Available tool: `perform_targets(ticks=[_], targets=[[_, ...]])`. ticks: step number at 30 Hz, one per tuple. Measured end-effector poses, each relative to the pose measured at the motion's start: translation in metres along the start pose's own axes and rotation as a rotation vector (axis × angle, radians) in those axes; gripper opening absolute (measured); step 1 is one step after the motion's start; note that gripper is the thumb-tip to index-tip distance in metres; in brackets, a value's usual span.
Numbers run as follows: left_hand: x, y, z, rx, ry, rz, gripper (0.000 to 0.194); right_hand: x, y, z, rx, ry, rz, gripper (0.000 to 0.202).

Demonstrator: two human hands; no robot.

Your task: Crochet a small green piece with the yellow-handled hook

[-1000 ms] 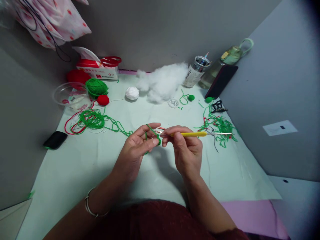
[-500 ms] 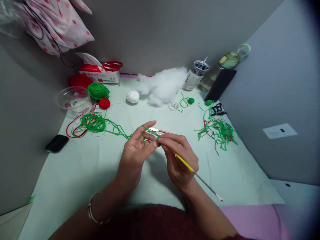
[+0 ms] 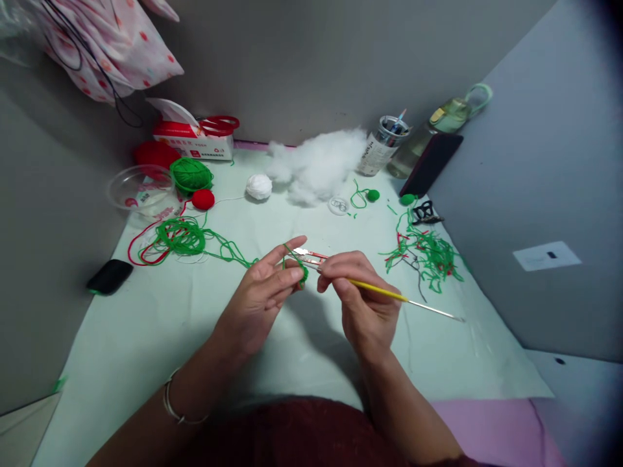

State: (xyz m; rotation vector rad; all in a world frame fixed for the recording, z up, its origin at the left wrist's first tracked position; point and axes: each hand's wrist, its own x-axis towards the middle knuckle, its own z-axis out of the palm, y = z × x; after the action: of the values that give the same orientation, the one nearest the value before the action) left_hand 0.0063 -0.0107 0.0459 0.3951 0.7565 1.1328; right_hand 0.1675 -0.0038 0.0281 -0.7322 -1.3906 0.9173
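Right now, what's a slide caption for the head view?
Left hand pinching green crochet, right hand holding a yellow hook, white stuffing beyond.

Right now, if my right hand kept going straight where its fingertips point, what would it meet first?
Probably the small green yarn piece held in your left hand, just ahead of your right hand, though depth is unclear.

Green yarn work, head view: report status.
Left hand pinching green yarn piece. Right hand holding yellow-handled hook. Red-and-silver tool just beyond.
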Motion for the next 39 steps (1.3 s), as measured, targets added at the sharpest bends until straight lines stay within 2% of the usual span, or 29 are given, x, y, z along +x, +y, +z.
perform_targets(ticks=[3, 6, 8, 10, 13, 16, 19, 21, 24, 29, 34, 36, 39], targets=[[0.001, -0.005, 0.000, 0.023, -0.016, 0.020, 0.032, -0.002, -0.005, 0.004, -0.179, 0.016, -0.087, 0.029], [0.001, -0.011, 0.002, 0.071, 0.062, 0.171, 0.018, -0.005, -0.010, 0.010, -0.353, 0.043, -0.199, 0.036], [0.000, -0.013, 0.003, 0.115, 0.106, 0.274, 0.023, -0.006, -0.011, 0.013, -0.387, 0.039, -0.230, 0.037], [-0.002, -0.012, 0.003, 0.148, 0.118, 0.300, 0.038, -0.006, -0.010, 0.011, -0.344, 0.038, -0.208, 0.035], [-0.004, -0.007, 0.002, 0.120, 0.094, 0.210, 0.054, -0.003, -0.005, 0.005, -0.164, -0.015, -0.087, 0.024], [-0.004, -0.002, 0.002, 0.069, 0.021, 0.084, 0.055, 0.000, -0.001, -0.001, 0.087, -0.104, 0.069, 0.017], [-0.003, -0.004, 0.004, 0.041, -0.035, 0.012, 0.050, 0.001, 0.000, 0.001, 0.103, -0.018, 0.085, 0.019], [-0.003, -0.006, 0.006, 0.011, -0.019, 0.028, 0.045, 0.001, -0.002, 0.004, -0.012, 0.061, 0.037, 0.021], [-0.004, -0.008, 0.008, -0.024, 0.022, 0.096, 0.042, 0.000, -0.004, 0.007, -0.079, 0.085, 0.028, 0.021], [-0.005, -0.006, 0.010, -0.017, 0.026, 0.093, 0.051, 0.001, -0.001, 0.004, 0.053, 0.076, 0.134, 0.013], [-0.005, -0.001, 0.008, -0.010, 0.031, 0.050, 0.070, 0.004, 0.001, 0.001, 0.220, 0.009, 0.220, 0.011], [-0.004, 0.001, 0.004, -0.009, 0.018, 0.035, 0.071, 0.005, 0.002, 0.001, 0.276, -0.007, 0.235, 0.011], [-0.003, 0.002, -0.001, -0.001, 0.013, 0.027, 0.064, 0.007, 0.002, 0.000, 0.267, 0.045, 0.238, 0.011]])
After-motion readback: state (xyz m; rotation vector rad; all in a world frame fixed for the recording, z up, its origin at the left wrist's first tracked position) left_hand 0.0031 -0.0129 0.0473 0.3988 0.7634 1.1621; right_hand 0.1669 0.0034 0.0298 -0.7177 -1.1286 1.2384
